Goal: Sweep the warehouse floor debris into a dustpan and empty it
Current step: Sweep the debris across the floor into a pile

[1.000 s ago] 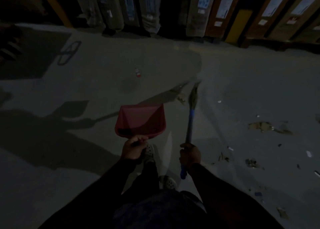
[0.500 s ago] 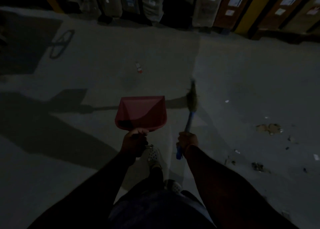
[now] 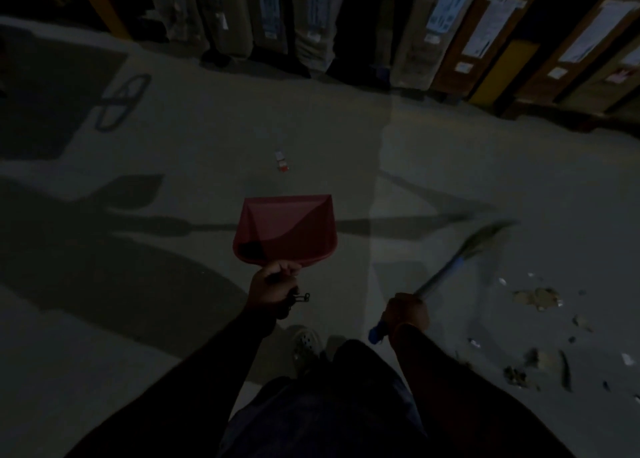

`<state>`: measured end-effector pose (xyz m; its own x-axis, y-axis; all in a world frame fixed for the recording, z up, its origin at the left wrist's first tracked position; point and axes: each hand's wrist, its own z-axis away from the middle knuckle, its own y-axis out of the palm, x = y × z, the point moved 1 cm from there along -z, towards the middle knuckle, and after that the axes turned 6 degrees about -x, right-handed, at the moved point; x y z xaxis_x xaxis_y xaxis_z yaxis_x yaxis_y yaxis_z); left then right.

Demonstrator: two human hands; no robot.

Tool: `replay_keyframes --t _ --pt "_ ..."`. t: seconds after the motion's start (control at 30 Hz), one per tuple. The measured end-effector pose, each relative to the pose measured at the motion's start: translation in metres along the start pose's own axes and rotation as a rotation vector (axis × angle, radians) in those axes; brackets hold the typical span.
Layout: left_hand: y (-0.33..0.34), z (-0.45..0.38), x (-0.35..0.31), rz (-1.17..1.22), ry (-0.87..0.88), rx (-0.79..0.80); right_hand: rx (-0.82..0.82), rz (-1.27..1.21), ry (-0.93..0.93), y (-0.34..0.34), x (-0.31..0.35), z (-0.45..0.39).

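Ahead of you: tall brown cardboard boxes with white paper labels standing in a row, a yellow upright rack post between them, and plastic-wrapped upright bundles to their left.

A dim warehouse aisle: a bare grey concrete floor runs up to a row of tall wrapped bundles and brown cartons standing on end along the far side, each bearing printed paper labels. Yellow rack posts stand between the stored goods. Scraps of debris litter the floor at the right.
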<state>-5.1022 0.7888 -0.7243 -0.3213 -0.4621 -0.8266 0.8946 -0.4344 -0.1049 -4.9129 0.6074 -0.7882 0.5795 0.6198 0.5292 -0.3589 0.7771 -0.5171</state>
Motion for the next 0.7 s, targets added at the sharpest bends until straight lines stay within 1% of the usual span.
replay_keyframes --t 0.07,0.1,0.17,0.23,0.3,0.37,0.4,0.53,0.7 --pt "-0.007 -0.010 -0.006 0.012 0.003 -0.010 -0.026 0.073 -0.036 0.019 0.008 0.000" --pt "-0.011 -0.017 -0.008 0.010 0.008 -0.013 0.011 0.079 -0.039 0.032 0.011 -0.006" --pt "-0.017 -0.028 -0.016 -0.011 0.018 -0.020 0.146 0.141 -0.092 0.059 0.016 -0.021" --pt "-0.020 -0.040 -0.027 0.020 0.009 -0.054 0.205 0.184 -0.146 0.086 0.028 -0.034" --pt "-0.025 -0.053 -0.038 0.077 -0.037 -0.106 0.279 0.214 -0.187 0.103 0.061 -0.021" --pt "-0.033 -0.064 -0.047 0.073 -0.087 -0.144 0.366 0.197 -0.212 0.124 0.093 -0.009" --pt "-0.037 -0.071 -0.050 0.091 -0.105 -0.156 0.397 0.216 -0.233 0.127 0.117 0.008" --pt "-0.048 -0.097 -0.068 0.133 -0.144 -0.259 0.522 0.314 -0.268 0.165 0.180 0.018" --pt "-0.041 -0.115 -0.076 0.182 -0.193 -0.356 0.613 0.446 -0.300 0.216 0.224 0.011"
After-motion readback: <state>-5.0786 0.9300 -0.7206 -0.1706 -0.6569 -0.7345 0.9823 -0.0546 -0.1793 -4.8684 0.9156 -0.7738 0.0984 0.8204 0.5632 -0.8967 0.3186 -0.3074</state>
